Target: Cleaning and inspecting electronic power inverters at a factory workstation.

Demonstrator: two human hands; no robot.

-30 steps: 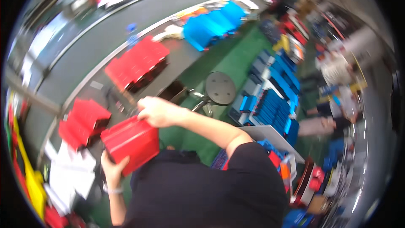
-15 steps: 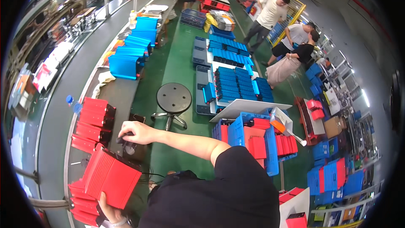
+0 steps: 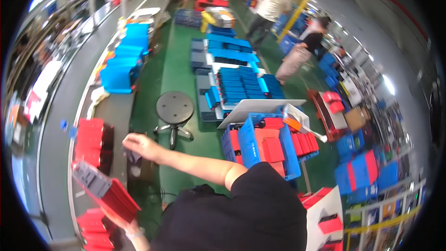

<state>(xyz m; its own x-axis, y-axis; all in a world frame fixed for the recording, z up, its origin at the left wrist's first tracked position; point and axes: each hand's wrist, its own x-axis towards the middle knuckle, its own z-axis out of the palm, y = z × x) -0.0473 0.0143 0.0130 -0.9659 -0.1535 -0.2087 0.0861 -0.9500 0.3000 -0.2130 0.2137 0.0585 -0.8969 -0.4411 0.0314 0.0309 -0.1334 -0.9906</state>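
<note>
My left hand [image 3: 121, 221] grips a red ribbed metal case [image 3: 118, 200] from below, at the lower left over the workbench. The case is tilted, with its grey end plate [image 3: 94, 180] turned upward. My right hand [image 3: 141, 146] is closed, fingers bunched around a small dark object [image 3: 133, 156] at the bench's edge; blur hides its kind. Beyond the held case, more red cases [image 3: 91, 139] stand in a row on the bench. Others of the same sort [image 3: 93, 221] lie nearer to me, beside my left wrist.
Blue ribbed cases [image 3: 121, 72] line the far bench. A round black stool [image 3: 174, 108] stands right of the bench. Blue crates [image 3: 248, 146] hold red cases, with stacked blue cases [image 3: 244, 85] behind. People [image 3: 272, 4] stand at the back right.
My left hand has turned the red case so its end plate now shows instead of its ribbed side. My right hand has shifted slightly left. The whole view has swung a little.
</note>
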